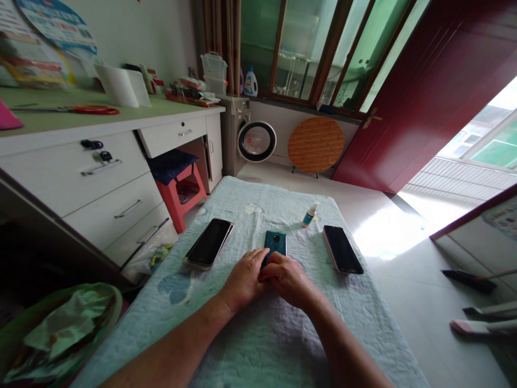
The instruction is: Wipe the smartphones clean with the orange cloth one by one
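A teal smartphone (276, 238) lies back up on the quilted cloth, its dark camera block near the far end. My left hand (246, 275) is closed at its left edge, fingers pressed along the side. Curled over the near part of the same phone is my right hand (288, 277), its fingers bent and meeting the left hand's. Both hands cover the phone's lower half, so the fingertips are partly hidden. To the left rests a larger phone (210, 243) with a dark screen; another dark-screened phone (343, 249) lies on the right.
A small spray bottle (309, 214) stands beyond the right phone on the light-green quilted cloth (323, 318). A white drawer desk (121, 194) and a red stool (183, 188) are at the left. A bin (115, 307) sits at lower left, a red door (404, 97) at right.
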### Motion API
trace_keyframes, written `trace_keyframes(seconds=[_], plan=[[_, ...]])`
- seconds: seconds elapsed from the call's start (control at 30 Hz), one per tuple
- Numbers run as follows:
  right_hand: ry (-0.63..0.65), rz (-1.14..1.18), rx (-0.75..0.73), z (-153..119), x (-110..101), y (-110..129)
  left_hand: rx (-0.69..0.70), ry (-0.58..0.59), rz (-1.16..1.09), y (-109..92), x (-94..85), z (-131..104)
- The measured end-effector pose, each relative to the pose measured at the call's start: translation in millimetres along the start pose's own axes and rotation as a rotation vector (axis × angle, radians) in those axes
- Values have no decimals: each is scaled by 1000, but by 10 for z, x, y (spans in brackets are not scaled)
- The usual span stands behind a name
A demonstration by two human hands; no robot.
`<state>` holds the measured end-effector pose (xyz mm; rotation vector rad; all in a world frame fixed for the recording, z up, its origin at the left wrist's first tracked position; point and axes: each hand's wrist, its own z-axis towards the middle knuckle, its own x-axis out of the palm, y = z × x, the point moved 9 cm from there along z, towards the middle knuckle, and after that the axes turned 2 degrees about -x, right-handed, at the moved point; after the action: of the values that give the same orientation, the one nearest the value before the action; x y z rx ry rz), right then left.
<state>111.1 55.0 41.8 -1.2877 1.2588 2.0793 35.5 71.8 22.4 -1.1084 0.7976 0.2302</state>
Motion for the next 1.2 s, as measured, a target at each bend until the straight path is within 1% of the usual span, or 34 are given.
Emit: trace_keyframes(seconds=[0.1, 0.17, 0.27, 0.4, 0.5, 0.57, 0.7, 0.77, 0.83, 0.9, 1.13, 1.2], plan=[[43, 43, -5, -10, 3, 25, 13, 2, -4, -35, -20, 1], [45, 81, 19, -22, -8, -13, 19, 14, 5, -32, -13, 0], [21, 111, 74, -62, -65, -141, 14, 36, 37, 3, 6, -4], [0, 129, 137, -140, -193, -352, -1, 66, 63, 14, 7, -9], [-7, 129, 162, -175, -257, -430, -18, 74, 69, 1, -11, -5], [0, 132, 153, -178, -246, -406, -19, 76, 68, -4, -13, -2], [61, 173, 102, -156, -118, -258, 11, 56, 48, 2, -13, -1], [67, 184, 90, -142, -79, -218, 29, 48, 42, 6, -12, -4], [34, 182, 98, -123, -82, -237, 30, 52, 49, 16, -3, -7], [-33, 168, 124, -101, -117, -312, 17, 62, 59, 30, 5, -8], [-325, 87, 269, -35, -243, -729, 18, 60, 52, 36, 9, -7], [-379, 58, 314, -32, -263, -811, 15, 60, 55, 39, 10, -8]])
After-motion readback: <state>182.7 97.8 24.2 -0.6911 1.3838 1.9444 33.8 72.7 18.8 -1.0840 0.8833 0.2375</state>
